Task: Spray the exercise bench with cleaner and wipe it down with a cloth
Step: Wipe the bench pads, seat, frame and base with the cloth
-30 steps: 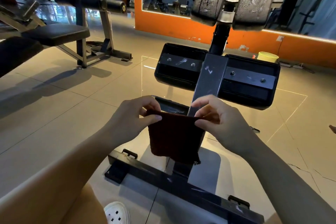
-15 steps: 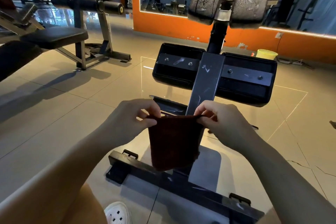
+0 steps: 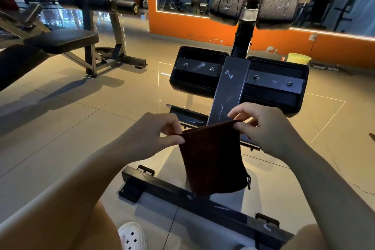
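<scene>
Maroon cloth [image 3: 213,156] is hanging limp and light while you are pinching its top corners with left hand [image 3: 154,136] and right hand [image 3: 265,128].

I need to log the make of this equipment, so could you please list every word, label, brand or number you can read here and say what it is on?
None can be read.
Exercise bench: only scuffs and bolts on its metal frame, no label.
Cloth: plain and dark, no tag showing.
Yellow bucket: no print visible.
White shoe: no logo visible.
</scene>
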The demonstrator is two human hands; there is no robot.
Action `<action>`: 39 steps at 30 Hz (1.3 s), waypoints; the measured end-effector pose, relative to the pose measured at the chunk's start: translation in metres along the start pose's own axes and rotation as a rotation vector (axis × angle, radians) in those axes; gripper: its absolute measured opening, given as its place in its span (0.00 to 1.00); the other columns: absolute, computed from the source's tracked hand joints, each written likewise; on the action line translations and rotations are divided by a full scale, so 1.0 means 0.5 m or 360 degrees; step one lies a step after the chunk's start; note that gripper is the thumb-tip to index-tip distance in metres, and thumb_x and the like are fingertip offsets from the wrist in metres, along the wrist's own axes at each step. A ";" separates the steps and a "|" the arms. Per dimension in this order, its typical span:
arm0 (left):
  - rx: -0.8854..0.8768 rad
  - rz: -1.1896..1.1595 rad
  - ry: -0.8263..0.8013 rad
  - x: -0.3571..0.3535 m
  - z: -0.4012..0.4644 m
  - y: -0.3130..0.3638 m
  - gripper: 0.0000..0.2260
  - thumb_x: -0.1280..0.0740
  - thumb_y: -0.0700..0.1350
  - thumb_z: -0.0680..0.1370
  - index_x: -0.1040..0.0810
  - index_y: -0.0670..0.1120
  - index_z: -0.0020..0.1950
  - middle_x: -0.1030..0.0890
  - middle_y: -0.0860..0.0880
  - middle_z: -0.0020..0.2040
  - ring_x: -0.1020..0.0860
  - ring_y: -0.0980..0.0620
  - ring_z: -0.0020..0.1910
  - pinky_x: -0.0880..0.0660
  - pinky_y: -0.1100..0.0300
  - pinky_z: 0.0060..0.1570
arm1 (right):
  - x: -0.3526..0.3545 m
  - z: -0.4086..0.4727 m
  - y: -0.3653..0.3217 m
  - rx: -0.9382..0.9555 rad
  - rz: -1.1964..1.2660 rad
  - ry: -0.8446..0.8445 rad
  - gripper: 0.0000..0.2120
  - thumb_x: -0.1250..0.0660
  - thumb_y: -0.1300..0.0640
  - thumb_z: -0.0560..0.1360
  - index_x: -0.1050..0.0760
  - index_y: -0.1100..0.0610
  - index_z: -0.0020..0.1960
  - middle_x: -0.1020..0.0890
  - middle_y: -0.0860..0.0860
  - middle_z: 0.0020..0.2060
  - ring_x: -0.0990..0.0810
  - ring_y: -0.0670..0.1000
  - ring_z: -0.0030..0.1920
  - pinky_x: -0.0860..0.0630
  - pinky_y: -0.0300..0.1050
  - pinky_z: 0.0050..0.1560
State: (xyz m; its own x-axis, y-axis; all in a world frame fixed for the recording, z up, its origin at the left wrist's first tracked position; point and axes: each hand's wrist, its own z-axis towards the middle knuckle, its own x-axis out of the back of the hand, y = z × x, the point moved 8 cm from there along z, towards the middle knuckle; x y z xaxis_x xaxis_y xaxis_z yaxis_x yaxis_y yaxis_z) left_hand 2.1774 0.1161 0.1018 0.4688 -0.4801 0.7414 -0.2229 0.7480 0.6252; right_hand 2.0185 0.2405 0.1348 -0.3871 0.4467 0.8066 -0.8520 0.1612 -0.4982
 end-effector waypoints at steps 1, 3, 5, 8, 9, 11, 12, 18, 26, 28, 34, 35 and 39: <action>-0.0017 -0.0083 -0.0022 -0.002 -0.001 0.007 0.06 0.27 0.43 0.74 0.23 0.52 0.42 0.19 0.56 0.41 0.21 0.59 0.44 0.25 0.70 0.44 | 0.004 0.000 0.006 -0.0032 -0.0045 0.0017 0.10 0.32 0.60 0.78 0.24 0.44 0.50 0.21 0.39 0.41 0.22 0.40 0.40 0.32 0.30 0.38; -0.0033 -0.0080 -0.0062 -0.013 -0.004 0.020 0.08 0.26 0.42 0.72 0.23 0.52 0.40 0.19 0.54 0.40 0.21 0.59 0.43 0.24 0.69 0.44 | 0.003 0.002 0.012 -0.0066 -0.0130 0.0012 0.09 0.33 0.59 0.78 0.23 0.44 0.49 0.21 0.40 0.40 0.24 0.39 0.39 0.34 0.31 0.36; -0.0029 -0.0028 -0.0029 -0.021 -0.002 0.027 0.09 0.25 0.42 0.72 0.24 0.52 0.39 0.19 0.54 0.39 0.21 0.58 0.42 0.24 0.66 0.42 | -0.003 0.006 0.018 -0.0092 -0.0130 0.0004 0.10 0.33 0.62 0.77 0.22 0.46 0.46 0.20 0.41 0.40 0.23 0.41 0.35 0.32 0.29 0.34; 0.0035 -0.0095 0.0171 0.011 0.020 0.049 0.11 0.26 0.40 0.72 0.26 0.52 0.40 0.20 0.53 0.40 0.21 0.56 0.40 0.25 0.66 0.40 | 0.018 0.013 0.039 -0.0254 0.0357 0.0158 0.10 0.34 0.66 0.77 0.26 0.51 0.46 0.19 0.49 0.41 0.18 0.45 0.32 0.25 0.33 0.29; 0.0087 -0.0194 0.0261 0.032 0.034 0.057 0.11 0.26 0.39 0.72 0.27 0.51 0.42 0.21 0.51 0.41 0.20 0.55 0.40 0.24 0.65 0.40 | 0.031 0.013 0.046 -0.0312 0.0572 0.0242 0.09 0.35 0.67 0.77 0.28 0.53 0.47 0.19 0.53 0.42 0.17 0.47 0.32 0.24 0.35 0.29; 0.0141 -0.0409 0.0431 0.071 0.066 0.082 0.11 0.27 0.39 0.73 0.27 0.50 0.44 0.21 0.50 0.44 0.20 0.53 0.43 0.20 0.61 0.41 | 0.055 0.011 0.053 -0.0338 0.0845 0.0402 0.10 0.38 0.70 0.78 0.30 0.56 0.44 0.19 0.57 0.42 0.16 0.50 0.35 0.21 0.38 0.32; 0.0100 -0.0432 0.0491 0.085 0.085 0.098 0.10 0.28 0.39 0.74 0.27 0.51 0.44 0.21 0.50 0.45 0.20 0.52 0.44 0.19 0.58 0.43 | 0.064 0.008 0.055 -0.0324 0.0880 0.0494 0.12 0.40 0.71 0.78 0.29 0.56 0.43 0.19 0.57 0.41 0.16 0.50 0.36 0.20 0.39 0.35; -0.0056 -0.0214 0.0800 0.066 0.145 0.066 0.17 0.35 0.32 0.78 0.24 0.53 0.37 0.23 0.58 0.44 0.23 0.59 0.42 0.26 0.71 0.45 | 0.026 0.048 0.041 -0.0199 0.0127 0.0711 0.13 0.38 0.67 0.78 0.21 0.56 0.58 0.25 0.43 0.50 0.25 0.40 0.50 0.27 0.31 0.55; -0.0278 -0.0213 0.0942 0.045 0.159 -0.121 0.11 0.36 0.35 0.76 0.18 0.45 0.52 0.23 0.52 0.49 0.24 0.58 0.46 0.29 0.76 0.48 | -0.115 0.177 0.014 -0.0048 -0.0081 0.0663 0.20 0.33 0.62 0.77 0.29 0.59 0.69 0.30 0.49 0.64 0.33 0.40 0.60 0.40 0.17 0.57; -0.0318 -0.0253 0.0912 0.067 0.174 -0.137 0.10 0.35 0.39 0.75 0.19 0.49 0.53 0.23 0.53 0.49 0.24 0.58 0.47 0.27 0.74 0.48 | -0.133 0.182 0.008 0.0010 -0.0128 0.0706 0.23 0.32 0.63 0.76 0.30 0.60 0.70 0.30 0.52 0.66 0.35 0.38 0.61 0.41 0.17 0.59; -0.0462 -0.0229 0.0755 0.119 0.214 -0.142 0.10 0.34 0.36 0.76 0.19 0.46 0.54 0.24 0.52 0.51 0.23 0.56 0.50 0.23 0.71 0.47 | -0.161 0.201 -0.006 0.0078 -0.0261 0.0842 0.28 0.34 0.53 0.76 0.34 0.62 0.72 0.35 0.56 0.69 0.41 0.38 0.66 0.42 0.16 0.58; -0.0462 -0.0202 0.0704 0.119 0.218 -0.144 0.10 0.34 0.37 0.77 0.18 0.45 0.55 0.24 0.53 0.52 0.24 0.57 0.50 0.24 0.72 0.48 | -0.164 0.208 -0.010 0.0057 -0.0271 0.0881 0.29 0.35 0.50 0.76 0.35 0.62 0.73 0.35 0.56 0.69 0.41 0.39 0.67 0.41 0.17 0.58; -0.0493 -0.0110 0.0477 0.126 0.238 -0.139 0.14 0.33 0.36 0.77 0.20 0.46 0.61 0.29 0.61 0.53 0.27 0.62 0.53 0.28 0.77 0.51 | -0.171 0.226 -0.027 -0.0039 -0.0331 0.1063 0.32 0.36 0.46 0.77 0.38 0.61 0.74 0.37 0.57 0.71 0.39 0.48 0.70 0.37 0.28 0.59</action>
State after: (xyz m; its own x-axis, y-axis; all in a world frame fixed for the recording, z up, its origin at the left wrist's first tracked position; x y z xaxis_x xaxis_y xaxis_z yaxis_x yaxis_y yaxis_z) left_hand 2.1207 -0.0205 0.1339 0.7114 -0.4137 0.5681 0.0633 0.8428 0.5344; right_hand 2.0234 0.1005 0.1085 0.0891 0.8483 0.5219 -0.8736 0.3183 -0.3682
